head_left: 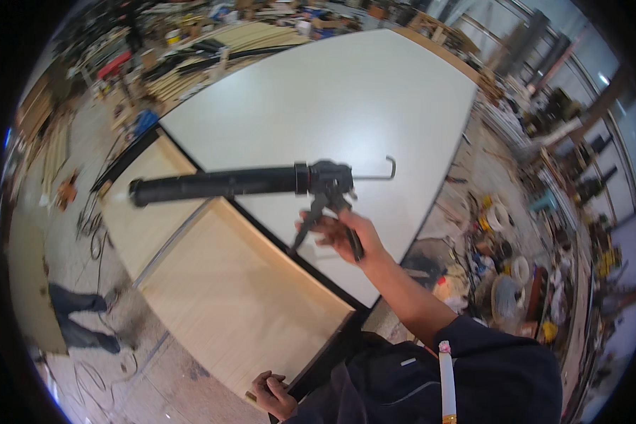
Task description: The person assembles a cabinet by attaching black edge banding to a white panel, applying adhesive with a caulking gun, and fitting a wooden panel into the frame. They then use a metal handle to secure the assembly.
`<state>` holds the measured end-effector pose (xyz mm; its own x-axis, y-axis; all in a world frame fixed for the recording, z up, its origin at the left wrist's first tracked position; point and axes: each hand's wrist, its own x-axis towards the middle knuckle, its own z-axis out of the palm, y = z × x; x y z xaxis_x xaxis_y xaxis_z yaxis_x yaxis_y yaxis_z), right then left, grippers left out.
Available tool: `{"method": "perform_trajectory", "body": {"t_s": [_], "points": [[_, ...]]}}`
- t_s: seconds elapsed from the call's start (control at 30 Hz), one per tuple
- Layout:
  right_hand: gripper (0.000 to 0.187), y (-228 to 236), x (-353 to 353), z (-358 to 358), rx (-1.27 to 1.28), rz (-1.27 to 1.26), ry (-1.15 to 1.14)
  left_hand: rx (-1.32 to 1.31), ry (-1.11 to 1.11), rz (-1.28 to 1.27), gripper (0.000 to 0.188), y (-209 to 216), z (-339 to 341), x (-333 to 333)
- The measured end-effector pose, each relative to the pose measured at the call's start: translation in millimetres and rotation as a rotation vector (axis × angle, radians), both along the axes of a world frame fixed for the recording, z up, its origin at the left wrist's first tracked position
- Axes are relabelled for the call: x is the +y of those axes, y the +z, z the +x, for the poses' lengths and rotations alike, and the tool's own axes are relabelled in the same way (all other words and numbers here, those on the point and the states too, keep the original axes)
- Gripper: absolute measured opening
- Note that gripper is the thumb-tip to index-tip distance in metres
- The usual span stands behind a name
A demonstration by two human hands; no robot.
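Clock positions are read from the centre of the view. The right hand [348, 234], just off centre toward 4 o'clock, grasps a black caulking gun [222, 184], its bare forearm [417, 304] slanting in from 5 o'clock below a dark sleeve [498, 360]. The palm lies against the handle [353, 244]; the fingers reach toward the trigger lever [307, 230], which stands apart from the handle. The gun lies nearly level across the view, its barrel pointing to 9 o'clock, where its tip is blurred, and its hooked rod [374, 177] to 3 o'clock.

The left hand [273, 394], between 6 and 7 o'clock, has half-curled fingers at the near end of a pale wood panel [240, 283]; whether it grips the edge cannot be told. A metal strip [173, 244] crosses the wood at 9 o'clock, and a black frame edge [275, 244] divides it from a large white panel [318, 99] at 12 o'clock. A cigarette [447, 381] appears at 5 o'clock, another person's legs [78, 321] at 8, stacked timber [240, 39] at 11.
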<state>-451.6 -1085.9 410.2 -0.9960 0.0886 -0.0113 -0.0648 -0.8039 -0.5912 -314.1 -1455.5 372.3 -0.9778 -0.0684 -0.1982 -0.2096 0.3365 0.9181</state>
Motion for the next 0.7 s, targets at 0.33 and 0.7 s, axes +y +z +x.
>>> {"method": "perform_trajectory", "body": {"t_s": [0.33, 0.7], "points": [[0.072, 9.6, 76.3, 313.5, 0.046, -0.105, -0.339, 0.183, -0.465, 0.158, 0.033, -4.9, 30.1, 116.3], [0.058, -63.0, 125.8, 608.4, 0.129, -0.458, -0.946, 0.163, -0.943, -0.058, 0.025, 4.3, 194.2, 261.4]]}}
